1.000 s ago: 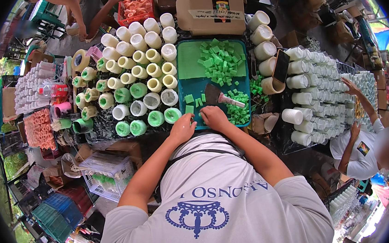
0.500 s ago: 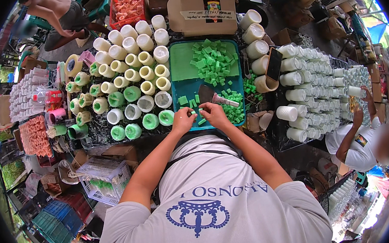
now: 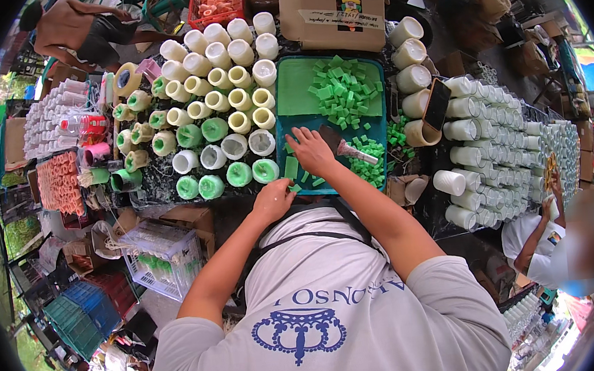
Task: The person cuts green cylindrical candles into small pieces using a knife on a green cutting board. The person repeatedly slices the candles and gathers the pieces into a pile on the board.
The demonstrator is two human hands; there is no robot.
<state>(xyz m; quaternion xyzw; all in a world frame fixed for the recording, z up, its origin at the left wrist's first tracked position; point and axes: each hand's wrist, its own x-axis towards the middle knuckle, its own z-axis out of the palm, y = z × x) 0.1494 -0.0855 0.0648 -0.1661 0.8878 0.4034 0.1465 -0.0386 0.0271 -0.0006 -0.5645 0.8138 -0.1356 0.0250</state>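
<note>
A teal tray (image 3: 375, 128) lies in front of me, with a flat green slab (image 3: 295, 94) at its far left and a heap of green cubes (image 3: 344, 91) at its far right. My right hand (image 3: 314, 153) is over the left part of the tray, palm down with its fingers spread. At the tray's near left corner, my left hand (image 3: 274, 200) has its fingertips pinched together; whatever they hold is hidden. Between the hands lies a green strip (image 3: 291, 166) with some small pieces. A scraper (image 3: 359, 153) with a broad dark blade rests beside more small green cubes (image 3: 368, 173).
Rows of white and green-filled cups (image 3: 234, 146) stand left of the tray. A cardboard box (image 3: 333, 34) is behind it. To the right are a phone (image 3: 437, 105) and many white candle-like cylinders (image 3: 463, 130). A co-worker (image 3: 539, 242) handles things at far right.
My right hand has moved away from my left, forward over the tray, and its fingers have spread. My left hand has shifted slightly toward the near edge. The view has turned a little.
</note>
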